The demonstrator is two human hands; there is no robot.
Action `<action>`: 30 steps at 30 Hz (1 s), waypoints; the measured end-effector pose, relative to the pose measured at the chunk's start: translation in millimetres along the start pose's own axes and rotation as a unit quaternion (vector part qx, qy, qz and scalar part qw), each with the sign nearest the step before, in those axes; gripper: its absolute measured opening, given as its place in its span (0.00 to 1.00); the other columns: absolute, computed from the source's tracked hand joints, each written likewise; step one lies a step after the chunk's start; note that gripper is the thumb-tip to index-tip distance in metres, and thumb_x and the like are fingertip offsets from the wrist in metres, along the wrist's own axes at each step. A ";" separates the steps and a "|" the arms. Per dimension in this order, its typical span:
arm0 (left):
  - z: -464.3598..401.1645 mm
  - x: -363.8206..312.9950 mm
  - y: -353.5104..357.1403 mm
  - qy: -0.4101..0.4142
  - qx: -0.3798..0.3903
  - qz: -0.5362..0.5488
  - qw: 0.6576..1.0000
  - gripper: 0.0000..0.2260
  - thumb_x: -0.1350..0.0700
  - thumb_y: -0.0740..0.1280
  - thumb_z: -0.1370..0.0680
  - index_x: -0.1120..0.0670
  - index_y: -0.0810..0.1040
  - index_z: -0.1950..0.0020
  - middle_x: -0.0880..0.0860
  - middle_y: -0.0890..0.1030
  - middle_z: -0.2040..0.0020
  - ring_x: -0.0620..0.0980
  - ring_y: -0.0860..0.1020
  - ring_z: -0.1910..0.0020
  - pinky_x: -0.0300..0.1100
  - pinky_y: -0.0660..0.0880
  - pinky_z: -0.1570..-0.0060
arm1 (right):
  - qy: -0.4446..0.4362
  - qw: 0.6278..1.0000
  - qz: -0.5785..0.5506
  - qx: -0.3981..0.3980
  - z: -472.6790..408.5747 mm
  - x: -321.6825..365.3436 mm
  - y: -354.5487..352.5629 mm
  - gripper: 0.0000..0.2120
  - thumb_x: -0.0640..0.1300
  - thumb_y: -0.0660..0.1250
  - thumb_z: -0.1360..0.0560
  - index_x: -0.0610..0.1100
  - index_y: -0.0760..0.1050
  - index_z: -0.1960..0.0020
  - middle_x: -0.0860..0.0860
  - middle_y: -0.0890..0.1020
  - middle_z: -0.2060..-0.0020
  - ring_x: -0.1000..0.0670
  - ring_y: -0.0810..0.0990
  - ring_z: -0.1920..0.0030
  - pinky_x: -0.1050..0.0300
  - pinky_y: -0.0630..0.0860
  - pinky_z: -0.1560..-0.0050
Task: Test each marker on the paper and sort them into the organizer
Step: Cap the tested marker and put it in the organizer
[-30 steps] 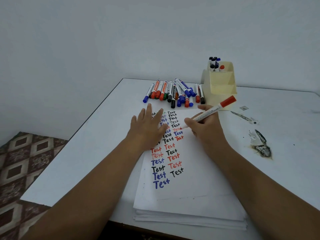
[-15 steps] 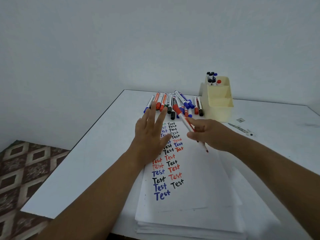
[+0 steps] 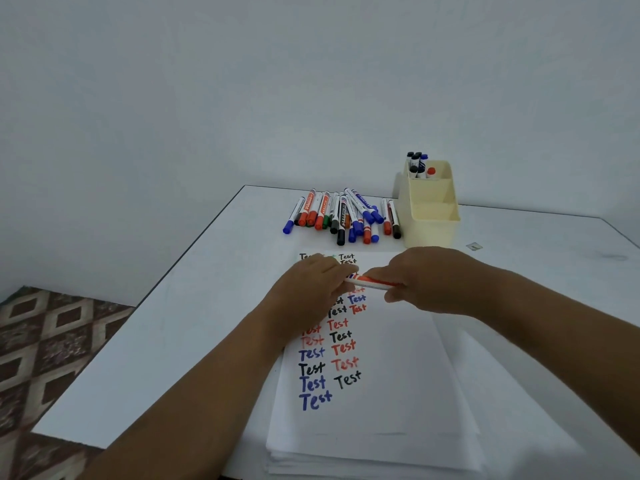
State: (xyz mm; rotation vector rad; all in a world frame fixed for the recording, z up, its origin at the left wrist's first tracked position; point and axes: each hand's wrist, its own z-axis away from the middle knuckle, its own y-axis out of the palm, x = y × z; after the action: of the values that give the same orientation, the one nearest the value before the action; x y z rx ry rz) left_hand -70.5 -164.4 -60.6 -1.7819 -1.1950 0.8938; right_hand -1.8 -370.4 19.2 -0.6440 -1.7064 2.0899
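Observation:
A red marker [image 3: 372,282] lies level between my two hands above the paper [image 3: 391,375]. My right hand [image 3: 433,278] grips its barrel from the right. My left hand [image 3: 311,289] holds its left end with curled fingers; the cap and tip are hidden there. The sheet carries two columns of "Test" in red, blue and black. A pile of several capped markers [image 3: 343,216] lies at the table's far side. Right of the pile stands the cream organizer [image 3: 431,216], with several markers upright in its rear compartment.
The paper is the top sheet of a thick stack near the front edge of the white table [image 3: 173,323]. A patterned floor [image 3: 45,358] shows beyond the table's left edge. A small scrap [image 3: 473,246] lies right of the organizer. A plain wall stands behind.
The right hand lifted the marker off the paper and turned it level. The left hand left its flat rest on the sheet and closed on the marker's left end.

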 end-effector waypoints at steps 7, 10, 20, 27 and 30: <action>-1.2 -7.9 -3.9 -0.033 0.094 0.039 0.994 0.17 0.47 0.57 0.15 0.47 0.72 0.28 0.49 0.81 0.48 0.44 0.73 0.56 0.38 0.67 0.57 | -0.040 0.997 0.071 -0.004 -2.2 -6.3 3.1 0.21 0.47 0.62 0.17 0.60 0.67 0.26 0.54 0.75 0.55 0.52 0.74 0.53 0.60 0.70 0.60; -2.3 -4.5 -3.8 -0.040 0.103 0.034 0.993 0.18 0.44 0.56 0.16 0.45 0.72 0.28 0.49 0.83 0.50 0.45 0.76 0.58 0.40 0.72 0.59 | -0.047 0.996 0.074 -0.019 -2.1 -9.4 2.9 0.21 0.48 0.62 0.17 0.61 0.67 0.26 0.53 0.76 0.55 0.52 0.74 0.54 0.59 0.72 0.60; 8.3 -2.9 -8.6 -0.139 0.012 0.183 0.973 0.31 0.38 0.62 0.20 0.39 0.53 0.20 0.41 0.72 0.48 0.39 0.73 0.49 0.35 0.70 0.51 | -0.005 0.991 0.043 -0.125 3.6 -21.5 -0.9 0.20 0.47 0.62 0.17 0.60 0.68 0.26 0.54 0.80 0.53 0.52 0.79 0.53 0.62 0.68 0.64; 3.2 0.7 -2.5 -0.158 -0.029 0.168 0.973 0.31 0.50 0.59 0.16 0.38 0.43 0.20 0.46 0.77 0.39 0.44 0.75 0.41 0.40 0.74 0.41 | 0.078 0.842 -0.444 -0.297 3.1 -12.8 4.2 0.06 0.43 0.72 0.23 0.51 0.80 0.48 0.54 0.86 0.59 0.50 0.85 0.58 0.47 0.82 0.52; 0.2 0.0 -3.7 -0.172 -0.008 0.181 0.968 0.34 0.52 0.62 0.17 0.37 0.42 0.20 0.45 0.78 0.33 0.44 0.75 0.36 0.36 0.67 0.39 | 0.088 0.741 -0.589 -0.312 -0.2 0.8 2.7 0.09 0.38 0.72 0.24 0.39 0.79 0.44 0.46 0.87 0.57 0.46 0.87 0.55 0.43 0.83 0.47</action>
State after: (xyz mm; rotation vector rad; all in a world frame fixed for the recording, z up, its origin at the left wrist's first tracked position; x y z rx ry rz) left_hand -72.0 -163.5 -57.4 -1.9460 -1.0998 1.4571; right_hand -2.4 -370.4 16.4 0.1531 -1.8840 0.5488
